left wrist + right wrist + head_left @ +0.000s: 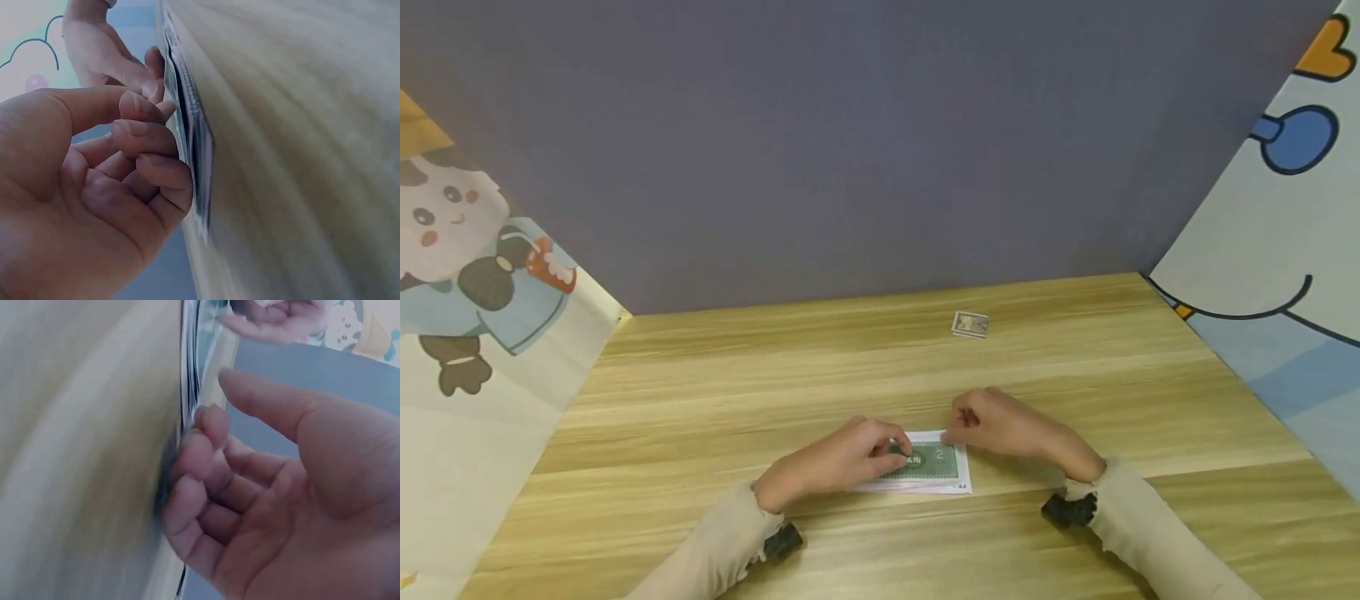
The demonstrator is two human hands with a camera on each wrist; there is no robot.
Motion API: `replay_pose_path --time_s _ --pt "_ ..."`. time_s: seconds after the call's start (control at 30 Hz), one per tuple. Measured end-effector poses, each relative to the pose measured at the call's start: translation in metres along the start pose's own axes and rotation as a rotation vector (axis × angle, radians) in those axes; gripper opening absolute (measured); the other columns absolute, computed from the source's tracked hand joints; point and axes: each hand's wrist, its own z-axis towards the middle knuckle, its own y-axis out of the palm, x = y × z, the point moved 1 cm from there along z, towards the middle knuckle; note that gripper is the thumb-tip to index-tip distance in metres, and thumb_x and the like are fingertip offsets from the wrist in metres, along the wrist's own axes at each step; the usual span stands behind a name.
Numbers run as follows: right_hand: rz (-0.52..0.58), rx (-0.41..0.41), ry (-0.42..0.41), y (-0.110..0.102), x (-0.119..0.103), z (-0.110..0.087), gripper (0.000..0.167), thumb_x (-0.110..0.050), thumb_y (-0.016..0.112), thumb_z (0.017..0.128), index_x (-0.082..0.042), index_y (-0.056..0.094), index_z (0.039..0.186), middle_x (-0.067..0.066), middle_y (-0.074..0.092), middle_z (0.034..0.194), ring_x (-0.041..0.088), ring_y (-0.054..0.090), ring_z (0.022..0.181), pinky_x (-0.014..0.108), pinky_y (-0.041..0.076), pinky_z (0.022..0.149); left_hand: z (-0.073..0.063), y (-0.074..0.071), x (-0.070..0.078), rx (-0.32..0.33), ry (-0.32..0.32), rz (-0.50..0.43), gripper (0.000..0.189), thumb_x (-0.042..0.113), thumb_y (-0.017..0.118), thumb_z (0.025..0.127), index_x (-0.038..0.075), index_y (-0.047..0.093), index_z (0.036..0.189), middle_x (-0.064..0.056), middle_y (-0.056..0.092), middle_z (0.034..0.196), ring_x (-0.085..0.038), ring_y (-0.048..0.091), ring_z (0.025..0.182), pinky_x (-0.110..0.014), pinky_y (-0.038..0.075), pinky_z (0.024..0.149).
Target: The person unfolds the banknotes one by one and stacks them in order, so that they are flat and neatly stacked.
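Note:
A stack of paper notes (964,487) lies flat on the wooden table, a green banknote (936,468) marked with a 2 on top. Pale edges of other sheets show beneath it. My left hand (861,454) rests over the left part of the green note, thumb and forefinger touching its face with a gap between them. The stack's layered edge (199,156) shows in the left wrist view. At the upper right corner of the stack is my right hand (1007,425), its fingers loosely bent by the edge. In the right wrist view its thumb (269,400) stands apart from the fingers.
A small pile of printed paper pieces (971,324) lies farther back on the table (737,375). A grey panel (880,150) rises behind the table. Cartoon-printed walls stand at the left (475,433) and right (1240,275).

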Motion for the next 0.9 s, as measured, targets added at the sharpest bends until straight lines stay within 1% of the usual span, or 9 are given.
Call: replay_pose_path --time_s 0.13,0.23,0.3,0.37,0.5,0.57,0.7,0.77,0.9 --pt "-0.022 0.112 0.01 -0.017 0.009 0.003 0.018 -0.023 0.067 0.096 -0.014 0.065 0.081 -0.004 0.058 0.059 0.007 0.048 0.049 0.026 0.042 0.052 -0.001 -0.01 0.002 0.015 0.004 -0.031 0.016 0.014 0.06 0.1 0.007 0.07 0.111 0.01 0.049 0.057 0.0 0.04 0.045 -0.017 0.036 0.045" --pt "-0.064 0.219 0.031 -0.033 0.018 0.006 0.015 -0.021 0.065 0.098 -0.011 0.066 0.086 -0.001 0.061 0.064 0.01 0.05 0.053 0.03 0.044 0.056 -0.002 -0.021 -0.003 0.059 -0.007 -0.077 0.016 0.015 0.058 0.101 0.008 0.07 0.11 0.004 0.05 0.058 -0.002 0.041 0.047 -0.018 0.035 0.046" --pt "-0.091 0.284 0.05 -0.044 0.024 0.01 0.013 -0.018 0.063 0.098 -0.01 0.065 0.089 0.001 0.061 0.067 0.012 0.05 0.054 0.03 0.043 0.051 -0.001 -0.03 -0.011 0.106 -0.022 -0.117 0.017 0.015 0.057 0.102 0.007 0.07 0.11 -0.004 0.053 0.06 -0.004 0.042 0.05 -0.019 0.035 0.047" --pt "-0.148 0.352 0.055 -0.054 0.029 0.016 0.01 -0.014 0.062 0.098 -0.007 0.064 0.091 0.005 0.062 0.072 0.015 0.052 0.057 0.031 0.044 0.052 0.001 -0.039 -0.021 0.162 -0.051 -0.162 0.017 0.013 0.056 0.102 0.006 0.068 0.112 -0.011 0.057 0.064 -0.006 0.044 0.051 -0.02 0.035 0.047" --pt "-0.294 0.433 0.066 -0.068 0.037 0.032 0.014 -0.011 0.062 0.097 0.002 0.064 0.103 0.018 0.066 0.092 0.03 0.062 0.077 0.043 0.052 0.064 0.011 -0.056 -0.043 0.266 -0.086 -0.229 0.021 0.009 0.054 0.103 0.001 0.061 0.121 -0.021 0.056 0.067 -0.014 0.046 0.052 -0.023 0.038 0.048" --pt "-0.339 0.432 0.078 -0.072 0.04 0.04 0.023 -0.012 0.062 0.097 0.007 0.062 0.11 0.023 0.065 0.1 0.034 0.062 0.086 0.047 0.052 0.072 0.019 -0.063 -0.051 0.312 -0.109 -0.254 0.024 0.008 0.053 0.102 -0.002 0.057 0.124 -0.023 0.056 0.069 -0.021 0.049 0.054 -0.026 0.04 0.049" --pt "-0.308 0.343 0.177 -0.073 0.047 0.057 0.035 -0.019 0.054 0.102 0.01 0.055 0.121 0.023 0.063 0.096 0.034 0.058 0.079 0.047 0.048 0.07 0.036 -0.073 -0.06 0.374 -0.171 -0.293 0.026 0.006 0.054 0.101 -0.005 0.055 0.125 -0.024 0.057 0.075 -0.035 0.053 0.062 -0.031 0.044 0.053" --pt "-0.292 0.305 0.245 -0.072 0.051 0.063 0.043 -0.025 0.05 0.103 0.011 0.05 0.127 0.026 0.062 0.101 0.038 0.059 0.082 0.05 0.048 0.072 0.045 -0.076 -0.063 0.384 -0.187 -0.293 0.027 0.005 0.054 0.101 -0.005 0.055 0.125 -0.024 0.059 0.079 -0.038 0.055 0.065 -0.032 0.046 0.054" --pt "-0.301 0.265 0.366 -0.07 0.055 0.072 0.059 -0.032 0.049 0.103 0.014 0.039 0.139 0.037 0.05 0.125 0.054 0.052 0.111 0.063 0.044 0.091 0.064 -0.077 -0.07 0.35 -0.207 -0.315 0.027 0.005 0.054 0.101 -0.005 0.054 0.126 -0.024 0.063 0.088 -0.032 0.06 0.07 -0.032 0.052 0.059"
